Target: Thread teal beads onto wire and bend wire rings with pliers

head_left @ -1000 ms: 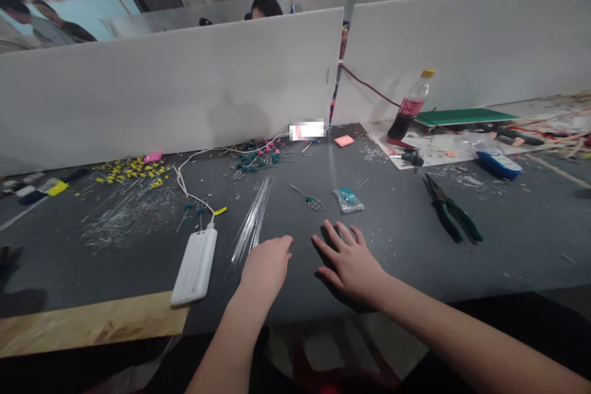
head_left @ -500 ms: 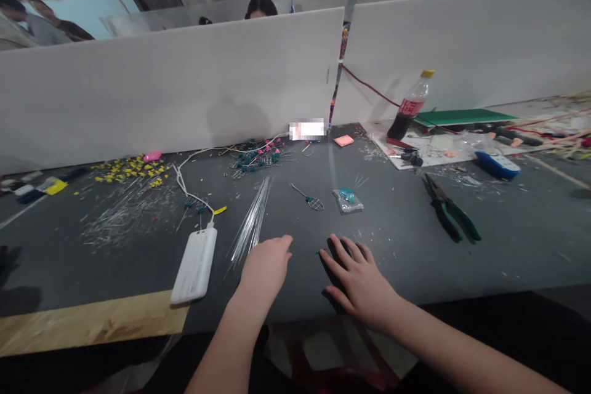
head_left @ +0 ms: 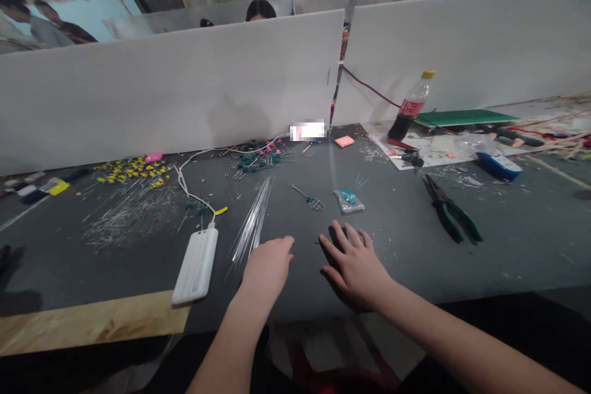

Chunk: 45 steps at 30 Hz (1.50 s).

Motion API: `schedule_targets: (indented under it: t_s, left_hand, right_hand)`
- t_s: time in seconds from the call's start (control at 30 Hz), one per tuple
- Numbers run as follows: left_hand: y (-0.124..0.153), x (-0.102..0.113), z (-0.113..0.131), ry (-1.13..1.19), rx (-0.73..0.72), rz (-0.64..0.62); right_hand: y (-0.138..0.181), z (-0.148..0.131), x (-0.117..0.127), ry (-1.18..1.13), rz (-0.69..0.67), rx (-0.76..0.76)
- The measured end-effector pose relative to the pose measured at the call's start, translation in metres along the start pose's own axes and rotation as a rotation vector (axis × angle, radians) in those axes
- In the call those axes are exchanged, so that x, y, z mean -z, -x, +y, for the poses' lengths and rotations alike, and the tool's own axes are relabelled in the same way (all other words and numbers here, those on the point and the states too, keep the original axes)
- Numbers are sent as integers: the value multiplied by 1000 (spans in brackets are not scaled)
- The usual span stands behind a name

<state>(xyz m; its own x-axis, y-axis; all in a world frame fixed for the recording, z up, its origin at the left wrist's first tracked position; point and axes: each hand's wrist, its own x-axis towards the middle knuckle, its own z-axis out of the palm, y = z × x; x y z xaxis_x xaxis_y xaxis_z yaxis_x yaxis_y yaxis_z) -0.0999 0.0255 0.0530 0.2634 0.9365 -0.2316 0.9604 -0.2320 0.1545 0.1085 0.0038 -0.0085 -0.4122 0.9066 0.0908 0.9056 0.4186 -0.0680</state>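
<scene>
My left hand [head_left: 268, 263] rests on the dark tabletop [head_left: 115, 258], fingers curled under, just right of a bundle of thin silver wires [head_left: 253, 217]. Whether it holds anything is hidden. My right hand [head_left: 353, 261] lies flat on the table with its fingers spread, holding nothing. Beyond the right hand lie a small clear bag with teal pieces [head_left: 348, 199] and a short wire piece with a green loop [head_left: 308, 197].
A white power bank [head_left: 196, 265] with its cable lies to the left. Green-handled pliers [head_left: 451, 208] sit to the right, a cola bottle [head_left: 409, 107] behind them. Yellow beads [head_left: 132, 171] and cut wire scraps [head_left: 124, 209] are scattered at left. A person's head shows behind the white partition [head_left: 184, 80].
My right hand slid slightly back toward me and then forward again, staying flat on the table. My left hand has barely moved.
</scene>
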Motion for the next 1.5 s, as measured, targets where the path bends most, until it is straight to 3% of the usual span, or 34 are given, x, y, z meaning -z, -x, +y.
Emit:
schedule_targets:
  t_s: [0.3, 0.67, 1.07, 1.3, 1.5]
  left_hand:
    - [0, 0, 1, -21, 9, -3]
    - [2, -2, 1, -25, 0, -1]
    - [1, -2, -1, -34, -12, 23]
    - [2, -3, -1, -30, -5, 16]
    - [2, -4, 0, -32, -12, 9]
  right_hand:
    - [-21, 0, 0, -12, 27, -11]
    - [27, -27, 3, -80, -45, 66]
    - [-24, -19, -2, 17, 36, 35]
    - [17, -25, -10, -8, 39, 153]
    - [38, -36, -9, -29, 1, 121]
